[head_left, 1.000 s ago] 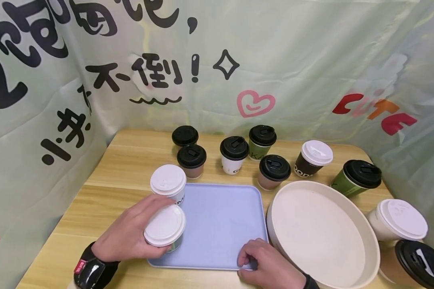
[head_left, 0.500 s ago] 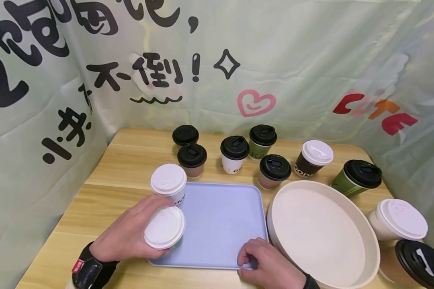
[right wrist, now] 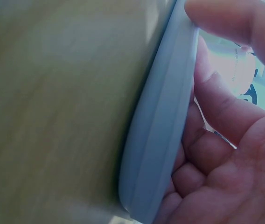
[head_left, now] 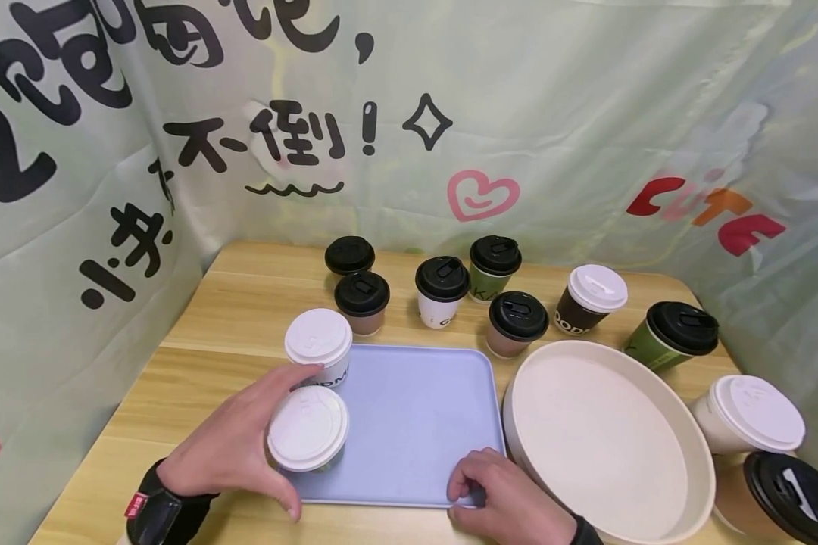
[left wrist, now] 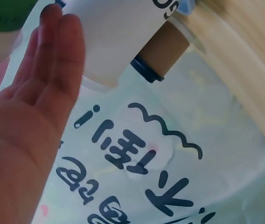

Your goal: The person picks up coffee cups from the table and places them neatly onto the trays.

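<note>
In the head view a white-lidded cup stands at the near left corner of the blue tray. Around its left side my left hand is spread, thumb off the cup, fingertips near a second white-lidded cup just behind. The left wrist view shows my left hand with straight fingers beside a white cup. My right hand pinches the tray's near edge towards its right corner; in the right wrist view the thumb and fingers of this hand are at the tray rim.
Right of the tray lies a round cream tray. Black-lidded cups, among them a white one and a green one, stand behind. A dark cup with a white lid is at the back right, and more cups line the right edge.
My left hand has let go of the near cup; its thumb has moved away towards the near side and its fingers have spread. The right hand has stayed at the tray edge.
</note>
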Demonstrator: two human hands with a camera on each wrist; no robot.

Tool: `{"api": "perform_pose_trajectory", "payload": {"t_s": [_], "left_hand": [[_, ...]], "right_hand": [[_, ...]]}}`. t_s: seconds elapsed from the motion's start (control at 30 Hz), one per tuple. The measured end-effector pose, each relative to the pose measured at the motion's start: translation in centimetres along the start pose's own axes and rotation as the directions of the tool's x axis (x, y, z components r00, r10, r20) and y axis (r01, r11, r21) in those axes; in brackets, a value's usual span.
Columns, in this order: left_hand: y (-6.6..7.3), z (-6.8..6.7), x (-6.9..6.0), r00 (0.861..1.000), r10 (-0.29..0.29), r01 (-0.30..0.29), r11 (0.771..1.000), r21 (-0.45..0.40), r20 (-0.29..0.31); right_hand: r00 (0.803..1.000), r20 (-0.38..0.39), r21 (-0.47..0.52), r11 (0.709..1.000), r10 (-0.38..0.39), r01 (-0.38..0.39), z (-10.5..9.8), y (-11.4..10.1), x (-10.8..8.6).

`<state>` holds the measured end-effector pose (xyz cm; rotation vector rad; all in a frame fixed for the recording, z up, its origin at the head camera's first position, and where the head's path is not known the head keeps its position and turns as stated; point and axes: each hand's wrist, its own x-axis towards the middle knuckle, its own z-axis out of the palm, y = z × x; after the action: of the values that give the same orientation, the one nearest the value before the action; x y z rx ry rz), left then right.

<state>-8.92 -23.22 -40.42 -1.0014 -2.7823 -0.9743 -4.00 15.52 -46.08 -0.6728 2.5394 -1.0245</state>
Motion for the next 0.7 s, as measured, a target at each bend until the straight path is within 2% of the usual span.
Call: {"api": "perform_pose_trajectory", "payload": {"t_s": [0.1, 0.17, 0.33, 0.47, 0.57, 0.63, 0.7], "left_hand": [[-0.1, -0.4, -0.2, 0.999, 0.027, -0.029, 0.998, -0.047, -0.041], [-0.3, -0.6, -0.3, 0.994, 0.067, -0.073, 0.996, -0.059, -0.086], [-0.6, -1.5, -0.3, 0.965, 0.183, -0.199, 0.978, -0.064, -0.19], [-1.1, -3.8, 0.2, 0.94, 0.245, -0.257, 0.966, -0.019, -0.239], [-2.3, -5.9, 1.6, 0.925, 0.267, -0.279, 0.96, -0.009, -0.269], [-3.4, -7.2, 3.1, 0.937, 0.224, -0.233, 0.972, -0.003, -0.269], [-4.6, -8.1, 4.9, 0.956, 0.143, -0.15, 0.989, -0.006, -0.255]], "right_hand": [[1.0, -0.009, -0.009, 1.0, -0.008, 0.008, -0.1, 0.1, -0.1], [1.0, -0.018, -0.018, 1.0, -0.019, 0.019, 0.0, 0.1, 0.0], [0.999, -0.032, -0.024, 0.999, -0.033, 0.032, 0.1, 0.0, 0.0], [0.998, -0.035, -0.032, 0.998, -0.046, 0.045, 0.2, -0.1, 0.1], [0.999, -0.025, -0.025, 0.999, -0.032, 0.031, 0.1, -0.2, 0.1], [1.0, -0.02, -0.022, 1.0, -0.02, 0.019, 0.1, -0.2, 0.1], [1.0, -0.017, -0.023, 1.0, -0.012, 0.012, 0.0, -0.2, 0.0]]}}
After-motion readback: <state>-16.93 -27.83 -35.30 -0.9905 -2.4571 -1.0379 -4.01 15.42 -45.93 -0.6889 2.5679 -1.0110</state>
